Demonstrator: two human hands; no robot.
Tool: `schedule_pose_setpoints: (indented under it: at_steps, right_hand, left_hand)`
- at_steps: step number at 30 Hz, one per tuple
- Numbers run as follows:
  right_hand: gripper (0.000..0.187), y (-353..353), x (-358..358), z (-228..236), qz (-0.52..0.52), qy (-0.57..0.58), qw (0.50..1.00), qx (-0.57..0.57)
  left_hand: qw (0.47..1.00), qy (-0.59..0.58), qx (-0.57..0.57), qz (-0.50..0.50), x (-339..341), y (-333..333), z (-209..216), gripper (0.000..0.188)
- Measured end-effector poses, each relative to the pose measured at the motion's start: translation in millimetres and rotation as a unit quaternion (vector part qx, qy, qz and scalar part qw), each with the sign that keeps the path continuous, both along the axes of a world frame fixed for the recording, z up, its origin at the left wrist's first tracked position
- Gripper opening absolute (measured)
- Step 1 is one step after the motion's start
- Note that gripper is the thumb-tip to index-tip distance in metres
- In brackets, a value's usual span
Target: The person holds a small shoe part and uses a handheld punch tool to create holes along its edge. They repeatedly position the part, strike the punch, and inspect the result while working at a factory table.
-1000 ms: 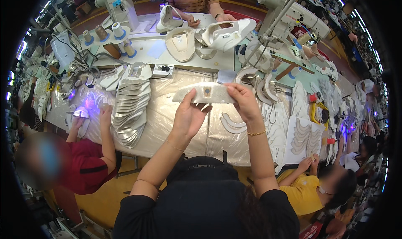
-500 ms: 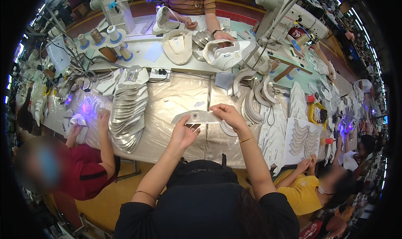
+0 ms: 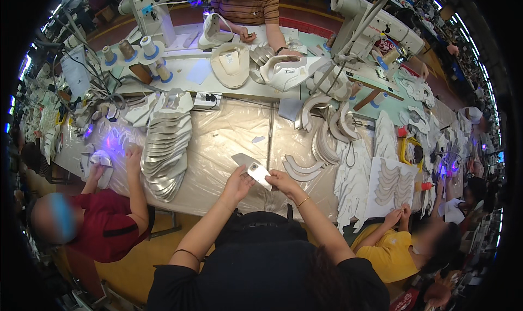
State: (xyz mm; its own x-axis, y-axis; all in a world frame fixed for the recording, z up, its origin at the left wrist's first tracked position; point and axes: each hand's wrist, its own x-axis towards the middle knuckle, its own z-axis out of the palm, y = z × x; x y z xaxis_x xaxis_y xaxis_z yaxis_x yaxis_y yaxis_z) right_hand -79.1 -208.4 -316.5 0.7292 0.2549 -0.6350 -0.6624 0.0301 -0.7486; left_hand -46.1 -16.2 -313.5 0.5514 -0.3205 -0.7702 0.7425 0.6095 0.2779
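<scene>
A flat, pale silver-grey shoe-upper piece (image 3: pixel 260 175) with a small dark-edged patch near its middle is held tilted above the plastic-covered table. My right hand (image 3: pixel 284 184) pinches its lower right end between thumb and fingers. At its left edge, my left hand (image 3: pixel 236 186) grips it with the palm partly turned up; some of these fingertips are hidden by the piece. Two or so curved white-grey shoe pieces (image 3: pixel 303 169) lie on the table just right of my right hand. A small grey scrap (image 3: pixel 257 140) rests beyond the held piece.
An overlapping stack of silver shoe pieces (image 3: pixel 166 147) lies to the left. Curved pieces (image 3: pixel 327 142) and white pieces (image 3: pixel 354 186) cover the right. Sewing machines (image 3: pixel 378 25), thread spools (image 3: pixel 148 48) and a white shoe upper (image 3: pixel 291 73) stand across the far bench. Co-workers sit on both sides and opposite.
Both hands have come nearer my body. The held shoe piece has turned from nearly level to slanting down to the right, and its face now catches the light.
</scene>
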Motion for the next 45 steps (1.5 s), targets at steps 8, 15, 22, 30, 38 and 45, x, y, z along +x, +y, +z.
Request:
schedule_pose_setpoints:
  at_steps: [8, 15, 22, 30, 38, 45]
  right_hand:
    - [0.014, 4, -35, -54, -0.053, 0.087, 0.995, -0.005]
    - [0.013, 6, -52, -76, 0.001, 0.108, 0.994, -0.027]
    - [0.017, 11, -63, -88, 0.023, 0.104, 0.992, -0.074]
    - [0.025, 16, -74, -102, 0.025, 0.093, 0.994, -0.046]
    - [0.029, 16, -75, -105, 0.030, 0.072, 0.996, -0.050]
    - [0.029, 35, -59, -77, 0.149, -0.306, 0.940, -0.022]
  left_hand:
    - [0.975, 0.008, 0.203, -0.094, -38, -6, -15, 0.062]
    - [0.950, -0.148, 0.210, -0.179, -39, -17, -3, 0.065]
    - [0.907, -0.190, 0.228, -0.299, -36, -30, 4, 0.043]
    - [0.887, -0.194, 0.154, -0.389, -45, -36, 7, 0.030]
    - [0.873, -0.204, 0.168, -0.410, -48, -34, -7, 0.028]
    - [0.644, -0.477, 0.333, -0.497, -55, -90, 19, 0.040]
